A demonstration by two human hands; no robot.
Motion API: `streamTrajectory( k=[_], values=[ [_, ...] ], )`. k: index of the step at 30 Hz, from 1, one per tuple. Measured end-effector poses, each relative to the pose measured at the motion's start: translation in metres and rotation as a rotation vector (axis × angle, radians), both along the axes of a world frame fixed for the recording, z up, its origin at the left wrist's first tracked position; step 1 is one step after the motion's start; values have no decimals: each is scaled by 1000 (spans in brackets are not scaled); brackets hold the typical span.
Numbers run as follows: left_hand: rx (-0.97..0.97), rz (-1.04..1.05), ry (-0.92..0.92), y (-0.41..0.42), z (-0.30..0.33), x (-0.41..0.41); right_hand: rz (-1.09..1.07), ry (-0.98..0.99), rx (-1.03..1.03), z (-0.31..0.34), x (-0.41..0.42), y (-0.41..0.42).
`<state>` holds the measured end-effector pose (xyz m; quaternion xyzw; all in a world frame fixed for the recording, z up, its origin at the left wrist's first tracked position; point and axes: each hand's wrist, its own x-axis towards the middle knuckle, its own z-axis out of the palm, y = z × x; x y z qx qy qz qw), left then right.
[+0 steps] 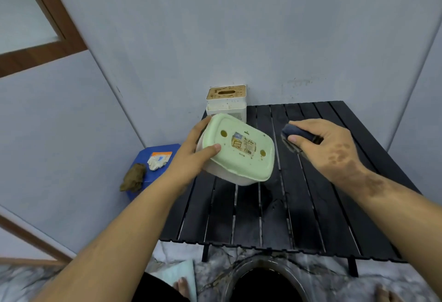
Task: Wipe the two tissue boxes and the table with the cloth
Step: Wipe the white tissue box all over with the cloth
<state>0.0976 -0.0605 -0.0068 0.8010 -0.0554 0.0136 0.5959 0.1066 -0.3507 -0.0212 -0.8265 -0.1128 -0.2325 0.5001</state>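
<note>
Sticker (244, 144) on green tissue box (239, 158) underside, print perhaps too blurred to read

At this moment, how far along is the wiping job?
Nothing looks finished. The left hand holds the green tissue box tilted, its speckled underside up; the right hand grips the dark cloth beside it, apart from the box. The white tissue box at the table's back corner shows specks, and the black slatted table looks smudged. Both boxes and the table remain.
</note>
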Motion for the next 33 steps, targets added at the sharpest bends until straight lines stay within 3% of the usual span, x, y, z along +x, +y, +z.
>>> streamTrajectory(
  k=[5, 10, 15, 21, 26, 31, 33],
  values=[
    [-166, 36, 152, 1, -27, -3, 49, 133, 19, -11, -9, 7],
    [15, -125, 265, 7, -36, -12, 54, 160, -161, -23, -14, 23],
    [89, -178, 226, 11, -37, -13, 6, 160, -207, -21, -12, 30],
    [-26, -129, 164, 0, -48, -10, -51, -17, -290, -28, -13, 49],
    [-86, -120, 110, -8, -58, -11, 279, -156, -337, -30, -22, 81],
    [-100, -121, 106, -10, -56, -13, 32, 6, -335, -26, 11, 31],
    [-104, -117, 101, -10, -57, -13, 45, -19, -349, -28, 5, 46]
  ],
)
